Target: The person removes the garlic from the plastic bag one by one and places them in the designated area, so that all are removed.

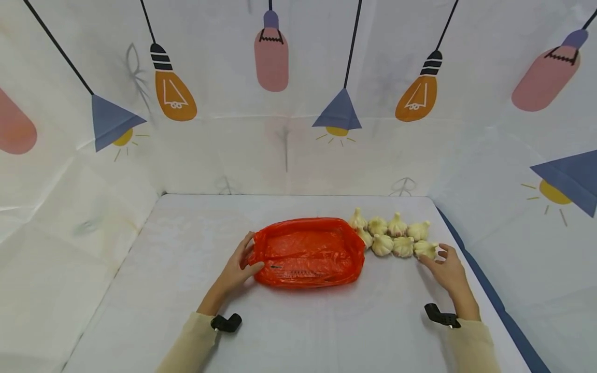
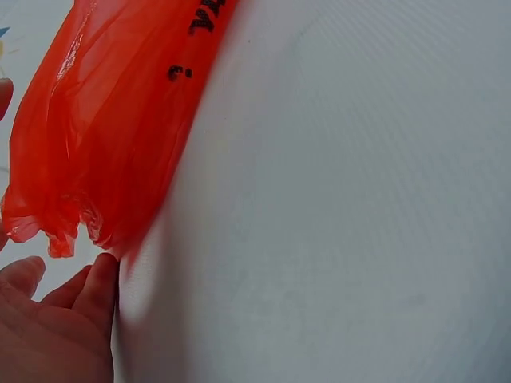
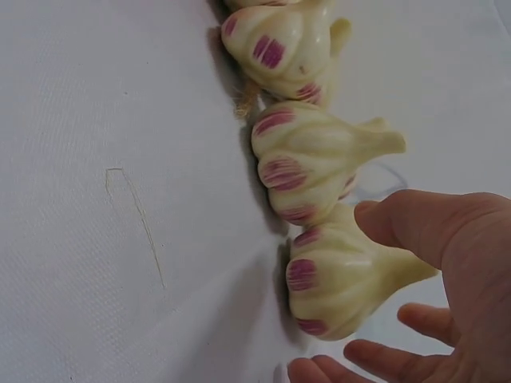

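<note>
A red plastic bag [image 1: 308, 254], wrinkled and with dark print, lies on the table in a rounded oblong with a raised rim. At its left end is my left hand [image 1: 238, 267], thumb on the near side and fingers along the edge. In the left wrist view the fingertips [image 2: 102, 267] are right at the bag's crumpled end [image 2: 88, 215]. My right hand [image 1: 450, 269] is spread around the rightmost front garlic bulb [image 1: 425, 249], thumb on one side and fingers on the other. The right wrist view shows purple streaks on that garlic bulb [image 3: 343, 279].
Several other garlic bulbs [image 1: 382, 245] sit in two rows against the bag's right end. The white table [image 1: 326, 326] meets a pale sheet wall [image 1: 298, 155] printed with lamps at the back and sides. A dark blue strip [image 1: 485, 285] runs along the right edge.
</note>
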The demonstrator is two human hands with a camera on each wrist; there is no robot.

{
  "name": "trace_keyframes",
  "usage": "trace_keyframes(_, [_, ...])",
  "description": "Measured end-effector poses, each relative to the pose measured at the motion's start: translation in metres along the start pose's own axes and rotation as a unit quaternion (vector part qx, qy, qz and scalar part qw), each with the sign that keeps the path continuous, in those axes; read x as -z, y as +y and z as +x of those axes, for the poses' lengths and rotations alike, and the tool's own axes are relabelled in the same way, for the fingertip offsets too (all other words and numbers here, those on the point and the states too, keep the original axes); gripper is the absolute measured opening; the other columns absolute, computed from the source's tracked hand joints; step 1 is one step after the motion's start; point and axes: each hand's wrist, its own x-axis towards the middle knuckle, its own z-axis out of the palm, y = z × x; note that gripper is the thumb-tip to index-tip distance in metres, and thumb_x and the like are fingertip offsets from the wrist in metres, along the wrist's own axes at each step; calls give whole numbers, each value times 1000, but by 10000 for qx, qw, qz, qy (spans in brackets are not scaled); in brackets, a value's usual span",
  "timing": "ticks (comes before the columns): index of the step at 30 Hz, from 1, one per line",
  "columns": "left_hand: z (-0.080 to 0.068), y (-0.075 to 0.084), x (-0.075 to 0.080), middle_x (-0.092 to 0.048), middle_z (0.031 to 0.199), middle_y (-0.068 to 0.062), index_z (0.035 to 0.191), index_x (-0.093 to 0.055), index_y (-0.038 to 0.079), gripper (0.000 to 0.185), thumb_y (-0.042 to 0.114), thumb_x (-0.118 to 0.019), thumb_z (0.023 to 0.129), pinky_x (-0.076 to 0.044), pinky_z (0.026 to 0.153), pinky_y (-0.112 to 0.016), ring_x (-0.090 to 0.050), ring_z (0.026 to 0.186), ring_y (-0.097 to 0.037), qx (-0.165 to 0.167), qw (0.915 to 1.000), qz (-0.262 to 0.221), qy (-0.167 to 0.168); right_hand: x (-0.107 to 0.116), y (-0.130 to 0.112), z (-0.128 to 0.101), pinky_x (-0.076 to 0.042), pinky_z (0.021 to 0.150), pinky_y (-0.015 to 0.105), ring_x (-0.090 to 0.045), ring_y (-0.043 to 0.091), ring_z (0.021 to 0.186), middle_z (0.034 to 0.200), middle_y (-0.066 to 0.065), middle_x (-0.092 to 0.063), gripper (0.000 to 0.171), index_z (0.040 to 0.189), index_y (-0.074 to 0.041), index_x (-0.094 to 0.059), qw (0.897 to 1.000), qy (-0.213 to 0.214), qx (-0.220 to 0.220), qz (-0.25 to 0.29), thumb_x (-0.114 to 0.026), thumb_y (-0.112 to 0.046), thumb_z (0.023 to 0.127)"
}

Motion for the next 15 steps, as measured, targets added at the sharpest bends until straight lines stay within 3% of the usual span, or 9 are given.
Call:
trace_keyframes(6, [-2, 1, 6, -17, 173, -7, 166, -19, 20, 92, 31, -74, 93, -38, 115, -61, -27, 155, -42, 32, 9994, 340, -84, 5, -6, -3, -40, 108, 69, -32, 62, 140, 156, 46, -21, 100, 158, 12, -4, 9991, -127, 196, -365, -60, -47, 100])
trace_keyframes(15, [-13, 5, 24, -18, 172, -13, 165, -24, 16, 94, 40, -77, 91, -46, 110, -58, -35, 152, -42, -97, 9916, 1284, -143, 11, -11, -7, -42, 105, 71, -34, 63, 137, 154, 47, -23, 100, 157, 14, -9, 9955, -258, 591, -695, -62, -48, 99])
